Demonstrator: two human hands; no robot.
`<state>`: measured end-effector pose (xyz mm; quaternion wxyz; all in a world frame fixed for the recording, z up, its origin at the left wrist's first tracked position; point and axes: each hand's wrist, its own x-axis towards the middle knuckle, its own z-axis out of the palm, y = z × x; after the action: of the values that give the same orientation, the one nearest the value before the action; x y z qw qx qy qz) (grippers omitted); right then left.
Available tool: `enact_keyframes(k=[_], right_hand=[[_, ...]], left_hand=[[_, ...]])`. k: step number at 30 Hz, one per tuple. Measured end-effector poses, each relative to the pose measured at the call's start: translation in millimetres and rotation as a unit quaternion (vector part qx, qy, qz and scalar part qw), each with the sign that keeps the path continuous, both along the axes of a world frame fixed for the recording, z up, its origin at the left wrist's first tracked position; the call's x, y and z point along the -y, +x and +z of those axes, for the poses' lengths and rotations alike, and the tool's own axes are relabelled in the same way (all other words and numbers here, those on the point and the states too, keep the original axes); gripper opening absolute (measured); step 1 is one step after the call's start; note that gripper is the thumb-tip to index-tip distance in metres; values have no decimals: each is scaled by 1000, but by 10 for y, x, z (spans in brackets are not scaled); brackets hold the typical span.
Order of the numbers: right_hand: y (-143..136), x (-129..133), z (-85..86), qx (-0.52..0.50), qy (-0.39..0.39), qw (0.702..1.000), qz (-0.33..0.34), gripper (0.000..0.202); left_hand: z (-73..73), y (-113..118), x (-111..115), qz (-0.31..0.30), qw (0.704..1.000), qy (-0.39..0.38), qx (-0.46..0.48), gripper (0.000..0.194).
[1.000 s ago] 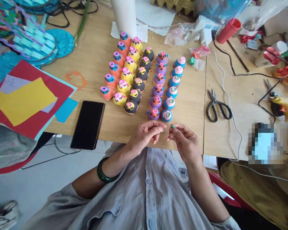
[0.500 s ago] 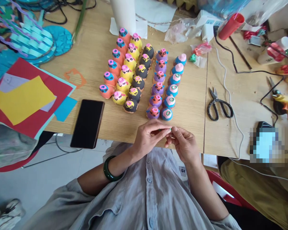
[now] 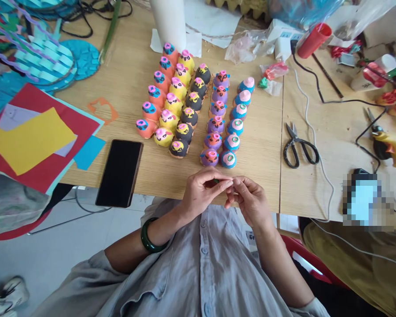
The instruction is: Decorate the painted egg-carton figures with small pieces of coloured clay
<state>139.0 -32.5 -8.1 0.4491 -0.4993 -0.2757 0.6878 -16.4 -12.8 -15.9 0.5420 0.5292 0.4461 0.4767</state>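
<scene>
Pinching green clay [image 3: 216, 181] with left hand [image 3: 203, 189], seemingly right hand [image 3: 252, 198] too, in nearly closed grip; hovering near blue-pink figures [image 3: 235, 127].

A clay piece [image 3: 216, 181] lies within the left hand [image 3: 203, 187], just beside the right hand [image 3: 251, 196] at the near edge of the table [image 3: 260, 141]. Beyond both stand two rows of clay figures [image 3: 216, 125]; three more rows lie beyond and leftward. Left of the left hand lies a smartphone [image 3: 119, 173], with paper sheets [image 3: 33, 136] farther left. Scissors [image 3: 295, 140] lie right of the right hand, a glue gun [image 3: 395, 148] farther right. Well past the right hand sits a power strip [image 3: 284, 31].
</scene>
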Motion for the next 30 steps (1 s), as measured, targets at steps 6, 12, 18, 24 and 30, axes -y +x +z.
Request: enact_keyframes(k=[6, 12, 18, 24, 30], right_hand=[[-6, -1, -5, -18, -7, 1000, -13, 33], [-19, 1, 16, -39, -10, 999, -15, 28], [-10, -4, 15, -46, -13, 999, -24, 27], [-19, -12, 24, -65, -30, 997, -3, 28], [-10, -12, 29, -65, -30, 997, -3, 29]], left_hand=[[-34, 13, 11, -22, 998, -35, 46, 19], [-25, 26, 8, -12, 994, -80, 78, 14], [-33, 36, 14, -13, 990, -107, 93, 19], [-33, 29, 31, 3, 994, -87, 64, 15], [-25, 28, 35, -27, 979, -177, 96, 32]])
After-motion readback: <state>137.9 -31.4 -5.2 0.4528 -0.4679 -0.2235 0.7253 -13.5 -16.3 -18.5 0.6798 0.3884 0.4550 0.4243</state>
